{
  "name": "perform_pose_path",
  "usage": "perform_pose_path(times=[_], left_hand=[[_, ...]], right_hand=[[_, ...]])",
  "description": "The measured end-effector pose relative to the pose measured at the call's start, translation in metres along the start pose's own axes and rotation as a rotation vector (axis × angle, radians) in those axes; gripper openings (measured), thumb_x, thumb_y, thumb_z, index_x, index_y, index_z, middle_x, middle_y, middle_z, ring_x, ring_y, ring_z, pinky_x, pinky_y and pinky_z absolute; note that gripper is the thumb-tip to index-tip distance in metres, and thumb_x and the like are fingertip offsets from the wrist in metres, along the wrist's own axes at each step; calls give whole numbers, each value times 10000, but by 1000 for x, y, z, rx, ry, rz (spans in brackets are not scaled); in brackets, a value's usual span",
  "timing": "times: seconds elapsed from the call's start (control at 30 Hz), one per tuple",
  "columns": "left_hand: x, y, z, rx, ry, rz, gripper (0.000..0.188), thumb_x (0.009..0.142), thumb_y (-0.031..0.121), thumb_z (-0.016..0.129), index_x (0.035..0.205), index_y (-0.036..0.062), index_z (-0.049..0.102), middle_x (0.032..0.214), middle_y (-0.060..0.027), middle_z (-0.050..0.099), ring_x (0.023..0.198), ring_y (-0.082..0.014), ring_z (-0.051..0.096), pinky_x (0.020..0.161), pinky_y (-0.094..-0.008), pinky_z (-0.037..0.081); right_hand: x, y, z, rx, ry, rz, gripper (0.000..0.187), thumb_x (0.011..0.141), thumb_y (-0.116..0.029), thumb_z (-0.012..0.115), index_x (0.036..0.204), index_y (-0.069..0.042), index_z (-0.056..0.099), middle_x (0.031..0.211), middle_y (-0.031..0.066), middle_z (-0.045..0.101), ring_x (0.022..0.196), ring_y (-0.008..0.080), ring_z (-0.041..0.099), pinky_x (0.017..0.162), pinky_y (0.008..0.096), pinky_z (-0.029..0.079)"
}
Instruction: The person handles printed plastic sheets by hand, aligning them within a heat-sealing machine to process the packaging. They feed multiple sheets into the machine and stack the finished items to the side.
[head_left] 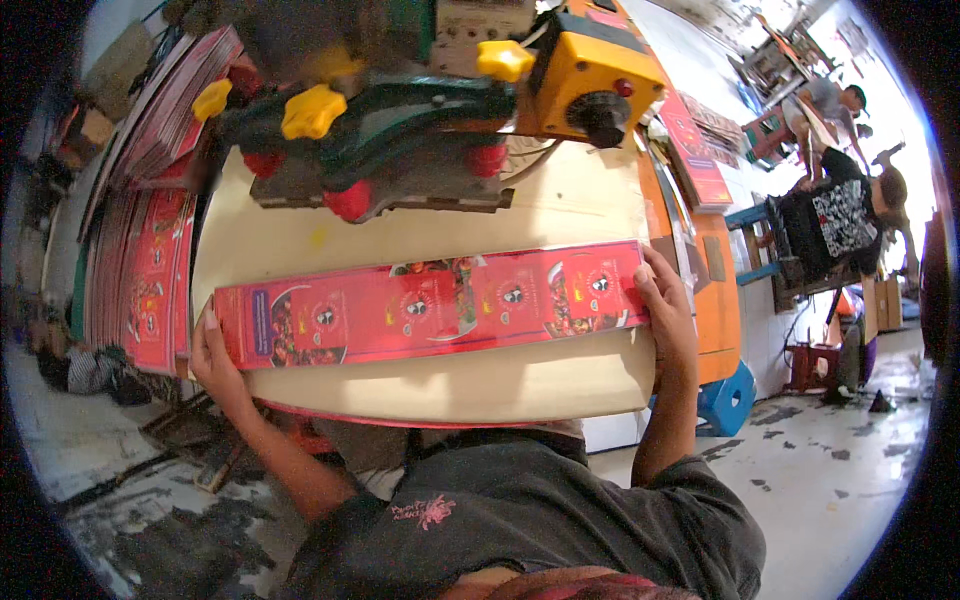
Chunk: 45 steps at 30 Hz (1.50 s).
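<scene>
A long red printed cardboard strip [385,312] with food pictures lies across the cream-coloured board [460,385] in front of me, slightly tilted, its right end farther off. My left hand [215,358] grips its left end, the fingertips along the edge. At the other end my right hand [668,295] grips the edge, with the thumb on the printed face and the other fingers partly hidden. Just beyond the strip stands a dark green machine arm [410,110] with a flat dark metal plate [430,190] below it, apart from the strip.
Stacked red printed sheets [150,270] stand at the left. A yellow control box [595,80] with a black knob sits on the machine's right. An orange table surface [715,320] and a blue stool [728,400] are at my right. Farther right, a person [845,215] in a dark patterned shirt works.
</scene>
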<state>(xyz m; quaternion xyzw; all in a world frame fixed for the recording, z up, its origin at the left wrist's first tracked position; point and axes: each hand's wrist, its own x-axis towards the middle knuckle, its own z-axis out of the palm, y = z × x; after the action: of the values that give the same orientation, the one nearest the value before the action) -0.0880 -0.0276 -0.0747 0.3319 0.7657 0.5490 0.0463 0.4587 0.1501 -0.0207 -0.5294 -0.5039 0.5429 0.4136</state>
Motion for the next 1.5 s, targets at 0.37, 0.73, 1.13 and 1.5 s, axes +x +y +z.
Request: perform_pose_path(times=[0.37,0.73,1.13,1.5], left_hand=[[8,-9,2,58,-41,46,499,1077,355,615,1382,-37,659,1317,-138,712,1143,-217,679,1002,-372,528],[-13,20,-19,-285,57,-19,394,1048,267,651,1343,7,671,1281,-82,684,1118,-191,664,964,-371,551],[-66,121,47,-434,-528,-71,455,1008,209,708,1391,-5,586,844,-29,713,739,-62,603,708,-226,462],[-128,164,128,-1535,-1282,-455,945,995,352,656,1633,-97,122,1139,-348,725,926,-365,780,846,-437,637]], right_hand=[[-5,-17,-9,201,-171,52,519,987,-249,738,1387,52,600,1228,138,733,1095,175,706,993,348,552],[-71,-5,-45,246,-247,268,704,872,-276,840,1429,30,538,1323,135,667,1210,209,642,1053,394,513],[-136,64,-200,408,322,-143,616,888,-308,711,1383,35,579,1266,147,685,1141,262,676,991,396,544],[-225,336,-356,323,778,-515,577,988,-330,684,1445,-7,545,1511,194,541,1343,367,563,1120,544,505]])
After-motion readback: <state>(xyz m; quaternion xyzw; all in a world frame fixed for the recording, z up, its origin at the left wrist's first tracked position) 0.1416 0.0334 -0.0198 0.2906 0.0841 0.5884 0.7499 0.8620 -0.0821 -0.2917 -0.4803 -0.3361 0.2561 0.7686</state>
